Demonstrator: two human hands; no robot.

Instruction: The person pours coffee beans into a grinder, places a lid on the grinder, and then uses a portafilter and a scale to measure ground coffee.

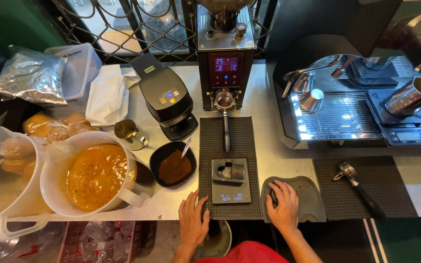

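Steel counter (274, 122): it carries everything; its right end is cut off by the picture's edge.
Espresso machine (347, 112): top right, only partly in view, so its upper body is hidden.
White buckets (54, 165): at your left; the near one holds a brown, foamy liquid and would likely be heavy and prone to slop. Grip its handle.
Black ribbed mat (230, 141): rubbery and flexible by the look of it, lying before the grinder (225, 53).
Tamping pad (313, 195): dark and probably soft.
Scale (231, 187): near end of the mat, between your hands; rigid, probably light. Lift by its side edges. Its display is too small to read.
Left hand (193, 219): flat on the mat's near left corner, fingers spread, grasping nothing.
Right hand (282, 207): resting on the pad, fingers loosely together; what lies beneath is hidden.
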